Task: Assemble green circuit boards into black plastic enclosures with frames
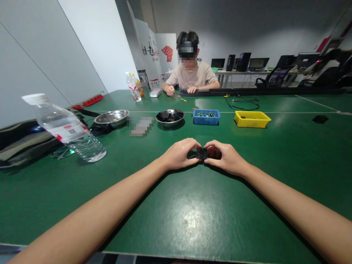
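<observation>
Both my hands meet at the middle of the green table [192, 212], resting on its surface. Between them sits a small black square part [201, 153], pinched from both sides. My left hand [180, 154] has its fingers curled onto the part's left edge. My right hand [227, 157] is curled onto its right edge, and something reddish shows under its fingers.
A clear water bottle [67, 128] lies tilted at the left beside dark bags. Further back stand two steel bowls [112, 117] [169, 116], a blue tray [206, 117] and a yellow tray [252, 119]. Another person [189, 73] works at the far side.
</observation>
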`<state>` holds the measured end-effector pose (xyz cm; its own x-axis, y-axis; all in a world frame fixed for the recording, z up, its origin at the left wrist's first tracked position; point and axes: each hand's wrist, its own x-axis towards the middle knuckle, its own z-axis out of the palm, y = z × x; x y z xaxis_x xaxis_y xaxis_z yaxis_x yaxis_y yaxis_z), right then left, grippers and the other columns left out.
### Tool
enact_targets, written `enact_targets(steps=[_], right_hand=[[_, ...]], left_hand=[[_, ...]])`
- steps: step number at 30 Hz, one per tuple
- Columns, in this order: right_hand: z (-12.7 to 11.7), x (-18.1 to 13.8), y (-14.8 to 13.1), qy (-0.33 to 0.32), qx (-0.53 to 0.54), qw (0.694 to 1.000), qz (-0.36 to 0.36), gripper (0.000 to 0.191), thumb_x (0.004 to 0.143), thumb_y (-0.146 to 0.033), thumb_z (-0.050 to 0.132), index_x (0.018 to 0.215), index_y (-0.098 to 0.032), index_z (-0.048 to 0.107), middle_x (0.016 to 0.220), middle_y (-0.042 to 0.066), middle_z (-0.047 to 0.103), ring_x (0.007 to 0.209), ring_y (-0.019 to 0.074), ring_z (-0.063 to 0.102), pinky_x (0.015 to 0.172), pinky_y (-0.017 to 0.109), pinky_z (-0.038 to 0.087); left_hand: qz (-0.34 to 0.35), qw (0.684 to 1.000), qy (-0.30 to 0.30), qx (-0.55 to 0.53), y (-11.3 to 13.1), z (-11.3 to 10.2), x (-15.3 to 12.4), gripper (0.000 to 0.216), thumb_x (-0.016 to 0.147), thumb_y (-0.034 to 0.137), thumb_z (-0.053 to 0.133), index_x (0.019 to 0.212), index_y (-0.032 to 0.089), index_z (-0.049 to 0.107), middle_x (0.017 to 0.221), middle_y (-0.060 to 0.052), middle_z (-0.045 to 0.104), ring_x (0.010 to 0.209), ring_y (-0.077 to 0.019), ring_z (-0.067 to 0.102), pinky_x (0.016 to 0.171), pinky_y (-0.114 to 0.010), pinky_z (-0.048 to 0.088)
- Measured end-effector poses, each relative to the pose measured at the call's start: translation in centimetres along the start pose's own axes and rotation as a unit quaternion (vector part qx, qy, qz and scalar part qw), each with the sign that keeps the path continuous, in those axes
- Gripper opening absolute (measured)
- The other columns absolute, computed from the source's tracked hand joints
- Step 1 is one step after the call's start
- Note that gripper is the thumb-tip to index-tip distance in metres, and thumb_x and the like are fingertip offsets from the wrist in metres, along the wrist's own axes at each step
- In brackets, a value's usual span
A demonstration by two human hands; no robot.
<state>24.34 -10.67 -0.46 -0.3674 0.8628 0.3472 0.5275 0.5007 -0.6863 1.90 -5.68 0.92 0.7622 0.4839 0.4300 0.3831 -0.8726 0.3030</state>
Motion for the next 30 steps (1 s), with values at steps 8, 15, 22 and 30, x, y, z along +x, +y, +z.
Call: enact_targets(steps=[8,15,22,30], right_hand=[[-0.03,0.04,-0.04,-0.003,-0.005,1.000,-0.007,0.034,0.077,-0.027,0.074,0.108,-0.022,0.059,0.080,-0.002,0.068,0.070,0.0143,0.062,0.067,0.026,0.047],[-0.05,0.00,-0.05,-0.003,-0.011,1.000,-0.007,0.033,0.078,-0.028,0.074,0.106,-0.022,0.059,0.080,-0.002,0.068,0.069,0.0144,0.062,0.067,0.026,0.046],[-0.14,-0.07,-0.11,-0.001,-0.015,1.000,-0.008,0.033,0.079,-0.030,0.073,0.108,-0.023,0.058,0.081,-0.001,0.068,0.070,0.0148,0.061,0.067,0.027,0.047],[-0.23,-0.15,-0.20,0.003,-0.018,1.000,-0.009,0.029,0.080,-0.032,0.072,0.105,-0.022,0.060,0.080,-0.001,0.068,0.069,0.0150,0.062,0.067,0.027,0.047]], left_hand=[[0.020,1.000,0.007,0.001,-0.08,-0.01,-0.03,0.024,0.086,0.032,0.065,0.105,0.017,0.058,0.096,-0.007,0.067,0.087,-0.0187,0.063,0.076,-0.029,0.049],[0.022,1.000,0.008,0.003,-0.06,0.04,-0.05,0.023,0.086,0.031,0.064,0.105,0.018,0.058,0.096,-0.006,0.066,0.087,-0.0181,0.063,0.076,-0.028,0.049],[0.013,1.000,0.007,0.007,-0.11,0.08,-0.13,0.025,0.086,0.032,0.065,0.106,0.018,0.058,0.095,-0.006,0.066,0.086,-0.0184,0.064,0.076,-0.029,0.050],[0.016,1.000,-0.003,0.008,-0.08,-0.10,-0.09,0.029,0.088,0.037,0.063,0.110,0.018,0.060,0.096,-0.007,0.067,0.087,-0.0189,0.064,0.078,-0.030,0.050]])
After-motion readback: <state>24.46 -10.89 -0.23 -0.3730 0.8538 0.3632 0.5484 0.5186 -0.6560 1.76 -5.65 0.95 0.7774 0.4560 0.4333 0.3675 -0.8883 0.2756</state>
